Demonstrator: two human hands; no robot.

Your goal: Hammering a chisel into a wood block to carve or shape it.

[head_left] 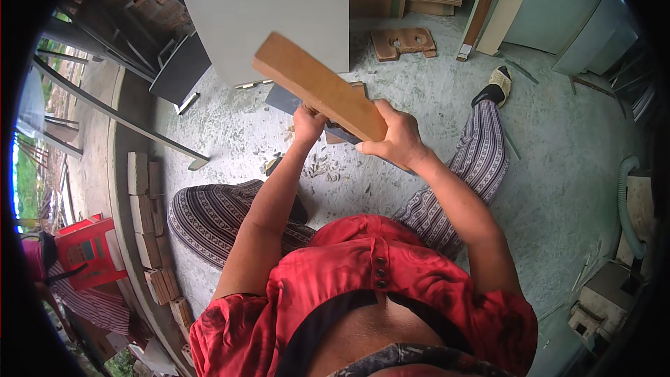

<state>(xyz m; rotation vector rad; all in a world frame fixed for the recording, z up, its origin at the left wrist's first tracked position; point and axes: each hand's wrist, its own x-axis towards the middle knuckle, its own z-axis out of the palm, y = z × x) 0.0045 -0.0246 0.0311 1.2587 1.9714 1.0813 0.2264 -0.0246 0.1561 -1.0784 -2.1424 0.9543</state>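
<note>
Red shirt, hands forward at wood

Wooden block; right fingers around it

Two hands (one left hand, one right hand), one thick orange-brown board
The person's clothing shows two patterned trouser legs and three dark buttons; around lie one large white panel and one ribbed hose.

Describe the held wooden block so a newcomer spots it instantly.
Find the big pale panel at the top. Overlapping its lower part, the block slants from the right hand; unlike the dark, flat piece beneath, it is thick and orange-brown.
</note>
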